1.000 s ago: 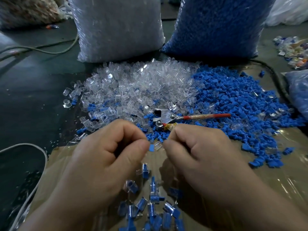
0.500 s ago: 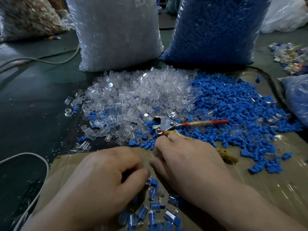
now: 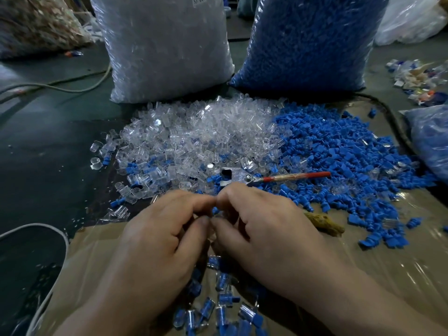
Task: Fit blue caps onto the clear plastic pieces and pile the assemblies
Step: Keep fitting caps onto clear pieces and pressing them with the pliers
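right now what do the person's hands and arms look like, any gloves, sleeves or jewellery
The bare left hand and bare right hand wear no gloves, and no ring shows on the fingers in view. No watch or band on either wrist; both forearms reach the bottom edge with no sleeve.
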